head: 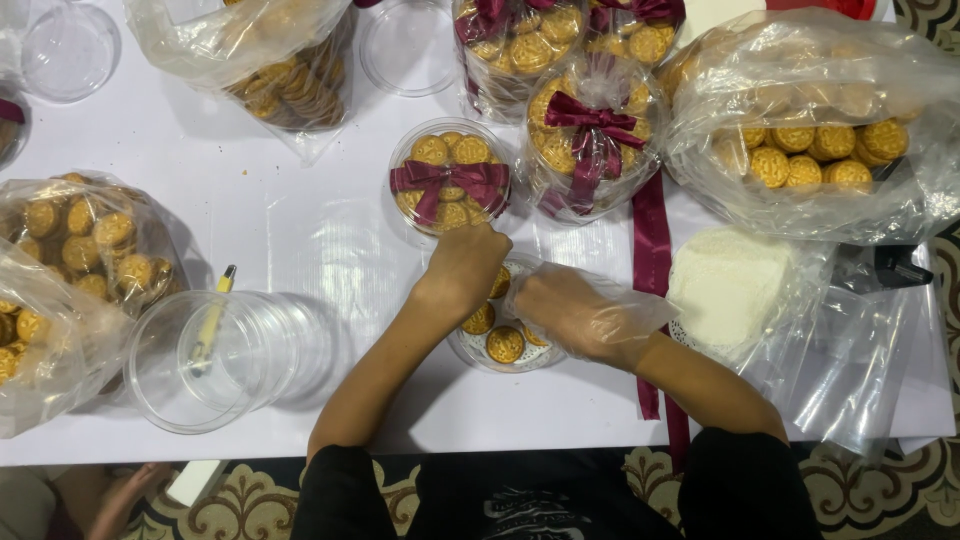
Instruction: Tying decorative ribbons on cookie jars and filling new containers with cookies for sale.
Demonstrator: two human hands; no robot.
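A white desk (300, 240) fills nearly the whole frame, and the largest things on it are four clear plastic bags of round golden cookies: one at the upper right (810, 130), one at the top centre-left (270, 60), and two at the left edge, one (85, 235) above the other (30, 340). Next comes a stack of empty clear tubs (215, 360) lying on its side at lower left, with a yellow pen (212, 318) seen through it, then a pile of white paper doilies (725, 285) in loose plastic wrap at right. At the top centre stand four filled cookie tubs tied with dark red ribbon bows: one (450, 178) just above the hands, one (590, 135) beside it, and two more (510, 40) (630, 30) cut by the top edge, though glare makes that count less than sure. A loose strip of dark red ribbon (652, 260) runs down the desk right of centre. In the lower centre sits the open clear tub (505, 345), with about four cookies (505, 343) showing between the hands. The left hand (465, 265), bare, is curled shut over the tub's far rim, gripping it. The right hand (570, 310), in a clear plastic glove, rests closed at the tub's right side; what it pinches cannot be told.
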